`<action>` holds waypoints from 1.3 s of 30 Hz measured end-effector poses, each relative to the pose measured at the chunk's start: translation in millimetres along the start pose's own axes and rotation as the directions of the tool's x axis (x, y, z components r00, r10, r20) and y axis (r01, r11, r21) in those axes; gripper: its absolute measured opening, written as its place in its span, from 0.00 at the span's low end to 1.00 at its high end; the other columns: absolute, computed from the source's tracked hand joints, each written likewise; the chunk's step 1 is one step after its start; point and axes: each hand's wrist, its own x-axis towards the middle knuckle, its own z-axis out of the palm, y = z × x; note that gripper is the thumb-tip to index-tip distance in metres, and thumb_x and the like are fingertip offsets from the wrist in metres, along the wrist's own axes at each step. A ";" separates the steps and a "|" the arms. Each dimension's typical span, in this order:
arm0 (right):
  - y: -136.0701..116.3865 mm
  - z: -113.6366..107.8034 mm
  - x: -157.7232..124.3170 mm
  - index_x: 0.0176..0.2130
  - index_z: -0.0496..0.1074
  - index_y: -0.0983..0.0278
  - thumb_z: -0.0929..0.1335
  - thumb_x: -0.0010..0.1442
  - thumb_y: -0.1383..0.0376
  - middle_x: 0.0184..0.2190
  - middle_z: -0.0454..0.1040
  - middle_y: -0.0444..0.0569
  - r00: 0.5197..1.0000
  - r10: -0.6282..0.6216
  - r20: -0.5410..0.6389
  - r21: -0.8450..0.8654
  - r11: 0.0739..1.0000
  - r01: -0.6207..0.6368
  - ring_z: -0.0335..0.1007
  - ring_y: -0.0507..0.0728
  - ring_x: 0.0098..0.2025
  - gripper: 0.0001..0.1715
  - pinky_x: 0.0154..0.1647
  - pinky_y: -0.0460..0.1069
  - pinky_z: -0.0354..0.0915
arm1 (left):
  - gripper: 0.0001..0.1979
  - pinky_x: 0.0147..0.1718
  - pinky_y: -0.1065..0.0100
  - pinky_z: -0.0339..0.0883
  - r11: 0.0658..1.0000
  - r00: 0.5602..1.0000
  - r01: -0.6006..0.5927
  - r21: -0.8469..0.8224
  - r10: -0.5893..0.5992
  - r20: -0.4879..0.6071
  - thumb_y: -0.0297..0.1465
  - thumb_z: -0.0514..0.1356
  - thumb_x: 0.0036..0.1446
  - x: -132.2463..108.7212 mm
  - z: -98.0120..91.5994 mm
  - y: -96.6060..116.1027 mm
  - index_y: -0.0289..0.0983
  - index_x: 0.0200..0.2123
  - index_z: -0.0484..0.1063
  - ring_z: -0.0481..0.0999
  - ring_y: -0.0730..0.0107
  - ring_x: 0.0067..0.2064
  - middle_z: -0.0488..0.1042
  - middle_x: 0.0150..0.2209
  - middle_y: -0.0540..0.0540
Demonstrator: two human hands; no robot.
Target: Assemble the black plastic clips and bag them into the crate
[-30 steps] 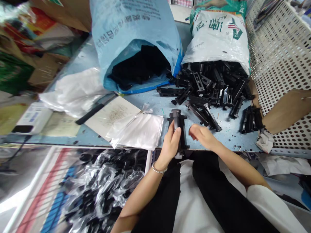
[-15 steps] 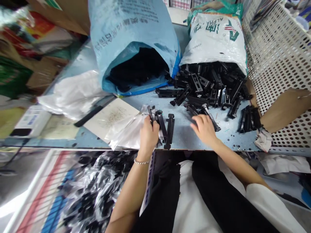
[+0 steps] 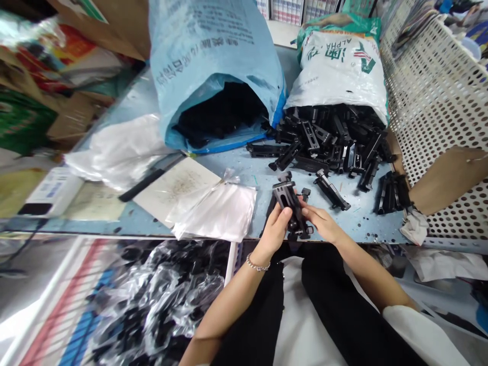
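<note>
Near the table's front edge, my left hand [image 3: 276, 230] is closed around a small bunch of long black plastic parts [image 3: 285, 195] with slotted bodies and knobbed ends. My right hand [image 3: 321, 221] meets it from the other side, its fingers pressed against the bunch; its fingertips are partly hidden. Behind my left hand, part of another black piece shows. One loose black plastic part [image 3: 331, 190] lies slanted beyond my right hand. To the left is a stack of thin white plastic sleeves [image 3: 224, 211].
A white sack [image 3: 339, 76] spills a pile of black parts [image 3: 331, 137]. Beside it a blue sack [image 3: 213, 46] gapes open, dark inside. A perforated white basket [image 3: 438, 91] borders the right. Below the table, a bin holds plastic-wrapped black items [image 3: 160, 290].
My left hand has moved right from the sleeves, carrying black parts. My right hand has come left and joined it at the bunch. The sleeves are now uncovered.
</note>
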 end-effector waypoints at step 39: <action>10.3 -12.8 6.2 0.39 0.73 0.62 0.61 0.72 0.57 0.35 0.74 0.52 0.867 -0.458 0.194 -0.861 0.345 0.375 0.68 0.59 0.38 0.17 0.39 0.53 0.63 | 0.30 0.29 0.67 0.71 0.947 0.910 0.233 0.220 -0.132 -0.394 0.43 0.62 0.57 11.4 -50.0 10.8 0.38 0.57 0.57 0.75 0.69 0.27 0.73 0.31 0.51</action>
